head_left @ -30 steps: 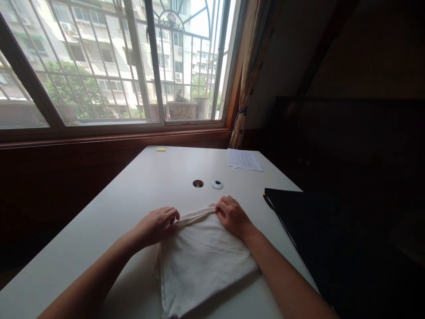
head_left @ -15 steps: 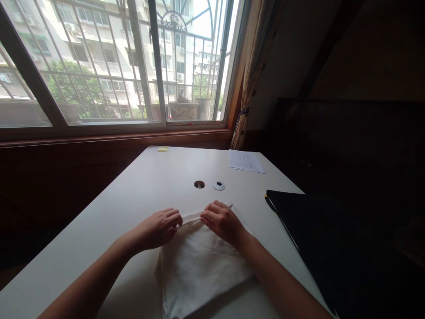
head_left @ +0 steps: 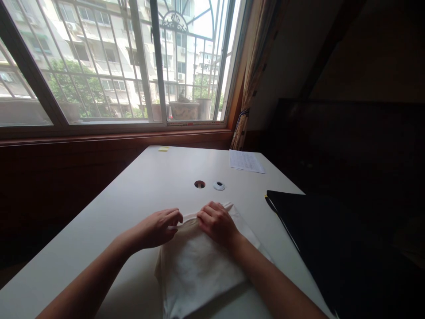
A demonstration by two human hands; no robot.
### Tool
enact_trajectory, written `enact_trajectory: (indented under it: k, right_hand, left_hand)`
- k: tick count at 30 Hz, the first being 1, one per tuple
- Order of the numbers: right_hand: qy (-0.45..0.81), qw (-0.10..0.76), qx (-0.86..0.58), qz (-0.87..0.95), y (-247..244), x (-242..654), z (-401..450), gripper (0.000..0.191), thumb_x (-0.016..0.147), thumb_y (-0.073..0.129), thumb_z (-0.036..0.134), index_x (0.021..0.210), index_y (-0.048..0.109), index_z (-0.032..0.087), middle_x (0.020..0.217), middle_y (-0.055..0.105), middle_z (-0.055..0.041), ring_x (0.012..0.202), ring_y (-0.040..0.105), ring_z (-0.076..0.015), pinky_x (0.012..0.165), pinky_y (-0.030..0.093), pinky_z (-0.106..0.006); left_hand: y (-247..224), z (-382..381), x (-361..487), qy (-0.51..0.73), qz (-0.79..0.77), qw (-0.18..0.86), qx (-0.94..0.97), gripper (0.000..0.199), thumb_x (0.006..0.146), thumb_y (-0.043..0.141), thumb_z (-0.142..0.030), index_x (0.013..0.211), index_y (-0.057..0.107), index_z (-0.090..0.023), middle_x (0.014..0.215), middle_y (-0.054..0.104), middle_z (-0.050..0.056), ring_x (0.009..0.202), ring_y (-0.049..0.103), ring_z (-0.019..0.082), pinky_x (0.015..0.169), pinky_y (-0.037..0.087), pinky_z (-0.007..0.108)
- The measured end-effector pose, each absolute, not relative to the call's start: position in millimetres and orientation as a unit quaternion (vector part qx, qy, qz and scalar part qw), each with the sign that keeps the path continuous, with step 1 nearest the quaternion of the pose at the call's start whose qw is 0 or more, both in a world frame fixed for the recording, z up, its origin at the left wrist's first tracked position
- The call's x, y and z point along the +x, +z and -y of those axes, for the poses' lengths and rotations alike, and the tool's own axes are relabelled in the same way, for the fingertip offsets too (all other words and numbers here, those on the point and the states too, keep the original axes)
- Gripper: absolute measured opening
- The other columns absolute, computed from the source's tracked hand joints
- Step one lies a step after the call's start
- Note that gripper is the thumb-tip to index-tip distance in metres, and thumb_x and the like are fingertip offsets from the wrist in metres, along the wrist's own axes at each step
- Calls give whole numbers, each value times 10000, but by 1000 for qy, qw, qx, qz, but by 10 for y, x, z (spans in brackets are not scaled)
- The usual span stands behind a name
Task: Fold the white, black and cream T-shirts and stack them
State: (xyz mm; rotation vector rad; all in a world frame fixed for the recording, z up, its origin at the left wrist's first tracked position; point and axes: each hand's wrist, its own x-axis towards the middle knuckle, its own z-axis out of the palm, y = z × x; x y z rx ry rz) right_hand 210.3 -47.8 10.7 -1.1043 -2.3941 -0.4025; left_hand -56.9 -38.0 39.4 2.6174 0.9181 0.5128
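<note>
A white cloth item [head_left: 202, 270], its surface softly wrinkled, lies on the white table [head_left: 133, 190] close to me. At the left part of its far edge, my left hand [head_left: 162, 228] pinches the fabric between thumb and fingers. My right hand [head_left: 217, 223] is closed on the same far edge, a little to the right, with its fingers bent over the fabric. A short stretch of raised edge shows between the two hands. The cloth's far right corner sticks out past my right hand.
Beyond the cloth are a round hole [head_left: 199, 184] and a white ring-shaped cover [head_left: 219, 185]. Printed papers [head_left: 247, 161] and a yellow note [head_left: 163, 149] lie near the far edge. A black flat item [head_left: 305, 230] covers the right side. A barred window [head_left: 109, 66] stands behind.
My right hand has shifted slightly left along the cloth's edge, its fingers now more curled. More cloth shows to the right of that forearm. My left hand stays in nearly the same place.
</note>
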Motion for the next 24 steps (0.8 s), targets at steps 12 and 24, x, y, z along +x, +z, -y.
enact_trajectory:
  k: [12, 24]
  right_hand:
    - [-48, 263, -408, 873, 25, 2125, 492, 113, 998, 553, 183, 930, 639, 213, 936, 645, -49, 882, 617, -194, 831, 500, -328]
    - [60, 264, -363, 892, 69, 2168, 590, 325, 968, 589, 216, 1286, 655, 236, 1269, 667, -66, 1165, 585, -238, 1080, 458, -428]
  left_hand:
    - [267, 83, -824, 165, -401, 255, 864, 326, 885, 554, -216, 1210, 531, -229, 885, 625, -2, 724, 574, 149, 674, 468, 267]
    - [402, 248, -682, 202, -345, 53, 915, 389, 808, 541, -30, 1115, 656, -240, 1209, 631, 89, 1125, 580, 261, 1003, 496, 435]
